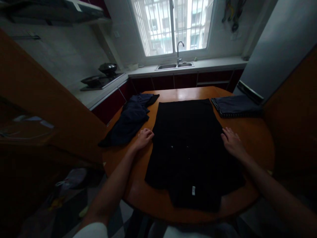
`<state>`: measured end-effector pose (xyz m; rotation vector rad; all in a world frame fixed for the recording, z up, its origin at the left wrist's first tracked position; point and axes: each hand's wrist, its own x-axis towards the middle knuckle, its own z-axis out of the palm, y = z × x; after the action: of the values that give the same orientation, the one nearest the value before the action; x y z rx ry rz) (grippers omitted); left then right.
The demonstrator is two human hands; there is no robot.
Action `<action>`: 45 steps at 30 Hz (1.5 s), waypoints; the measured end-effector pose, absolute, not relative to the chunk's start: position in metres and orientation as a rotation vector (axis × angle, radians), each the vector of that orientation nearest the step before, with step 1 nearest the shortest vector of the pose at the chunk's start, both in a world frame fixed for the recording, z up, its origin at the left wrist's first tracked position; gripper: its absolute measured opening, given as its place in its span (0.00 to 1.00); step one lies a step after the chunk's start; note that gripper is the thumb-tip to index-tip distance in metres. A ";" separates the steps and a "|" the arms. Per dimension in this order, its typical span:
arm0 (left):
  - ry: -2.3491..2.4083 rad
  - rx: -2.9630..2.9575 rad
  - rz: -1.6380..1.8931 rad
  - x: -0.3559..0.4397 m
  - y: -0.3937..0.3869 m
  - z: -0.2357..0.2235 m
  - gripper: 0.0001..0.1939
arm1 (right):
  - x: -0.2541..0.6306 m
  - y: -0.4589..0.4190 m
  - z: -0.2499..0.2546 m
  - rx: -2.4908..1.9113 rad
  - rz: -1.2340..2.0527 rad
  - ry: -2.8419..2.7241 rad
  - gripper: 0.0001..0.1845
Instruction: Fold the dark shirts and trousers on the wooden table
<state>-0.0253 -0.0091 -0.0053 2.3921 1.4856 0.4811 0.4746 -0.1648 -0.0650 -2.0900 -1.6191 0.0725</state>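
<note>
A black short-sleeved shirt (185, 129) lies spread flat on the wooden table (135, 198), its collar end towards me and a small white label (193, 190) showing there. My left hand (145, 137) is at the shirt's left edge, fingers curled together on the fabric. Across from it, my right hand (232, 141) rests on the right edge with its fingers stretched out and slightly apart. Left of my left hand is a crumpled dark blue garment (131, 117). A folded grey-blue garment with a patterned edge (237, 105) sits at the table's far right.
Beyond the table runs a counter with a double sink (166, 66) and tap (178, 53) under a window. A stove with a wok (108, 68) and a pan (91, 80) is at left. Wooden panels flank both sides. A shoe (74, 177) is low at left.
</note>
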 end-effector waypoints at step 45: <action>1.424 2.648 0.349 0.031 -0.086 -0.038 0.35 | 0.397 -0.160 -0.014 -2.043 -0.023 -1.745 0.33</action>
<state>0.0308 -0.0863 -0.0377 2.6480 1.4241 0.3486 0.3969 -0.1603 -0.0142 -2.0426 -1.7450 -0.0232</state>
